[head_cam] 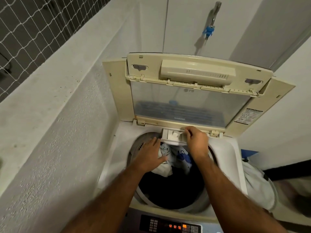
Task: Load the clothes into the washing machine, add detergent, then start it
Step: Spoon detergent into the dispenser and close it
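White powder caked in the detergent drawer (pixel 174 136), pulled out at the back rim of the tub, just under the hinge of the raised lid (pixel 181 105). Right hand (pixel 196 140) pinching something small and pale at the drawer's far edge, thumb and forefinger closed on it; too small to tell whether a tab, a flap or a scrap. Left hand (pixel 149 157) released, fingers spread flat, resting on the tub's rim and the top of the clothes (pixel 170 158).

Risks, as a guess: drawer hanging over the load, so any spilled powder likely to land in a clump on the fabric rather than flush through. Drawer possibly sticking on old residue; a hard shove liable to jam or tilt it. Clothes heaped high against the drawer's underside, apt to snag it on closing.

Clothes already in the washing machine (pixel 225 148): pale and blue pieces bunched at the back, dark ones filling the front. Control panel (pixel 171 227) lit orange, start apparently not yet pressed.
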Available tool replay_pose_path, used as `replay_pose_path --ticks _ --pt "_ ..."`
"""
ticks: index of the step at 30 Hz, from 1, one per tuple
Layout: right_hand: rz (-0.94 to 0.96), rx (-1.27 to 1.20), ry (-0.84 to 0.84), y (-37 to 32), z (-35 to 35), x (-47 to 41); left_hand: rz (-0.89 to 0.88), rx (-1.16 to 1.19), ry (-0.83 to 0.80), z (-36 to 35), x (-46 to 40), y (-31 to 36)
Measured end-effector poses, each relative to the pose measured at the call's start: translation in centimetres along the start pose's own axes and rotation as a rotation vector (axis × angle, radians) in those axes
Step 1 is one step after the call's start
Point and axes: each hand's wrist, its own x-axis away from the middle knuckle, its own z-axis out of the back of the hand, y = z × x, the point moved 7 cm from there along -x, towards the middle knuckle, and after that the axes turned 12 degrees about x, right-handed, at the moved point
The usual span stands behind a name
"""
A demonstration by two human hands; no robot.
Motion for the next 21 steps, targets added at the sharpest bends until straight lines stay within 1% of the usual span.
replay_pose_path --ticks 2,4,7,10,12,13,15,16,18,21 --pt "0.123 0.063 -0.022 -0.9 0.1 0.4 -0.003 -0.016 0.008 -0.1 0.1 0.2" --pt "0.171 0.079 -0.011 -1.4 0.6 0.7 -0.009 -0.03 0.01 -0.1 0.3 0.5" --pt "0.165 0.077 0.0 -1.5 1.1 0.8 -0.01 -0.018 0.014 0.3 0.8 1.1" --pt "0.065 -0.016 0.095 -1.1 2.8 0.7 -0.018 -0.035 0.055 1.5 1.6 1.6" --pt "-0.068 -0.188 0.153 -0.4 4.2 0.8 -0.031 -0.035 0.125 2.8 2.7 1.8" --pt "-0.154 -0.314 0.149 0.1 4.5 0.9 -0.038 -0.026 0.164 3.3 3.4 1.8" --pt "-0.304 -0.574 0.103 0.5 4.7 1.2 -0.032 0.002 0.197 4.2 4.9 1.5" --pt "-0.344 -0.701 0.071 0.2 4.8 1.4 -0.017 0.01 0.201 4.5 5.7 1.3" --pt "-0.375 -0.922 -0.005 -1.2 5.2 1.9 0.009 0.002 0.227 5.5 7.6 1.2" --pt "-0.359 -1.074 -0.126 -4.6 5.6 2.4 0.023 0.009 0.31 7.5 11.2 1.5"
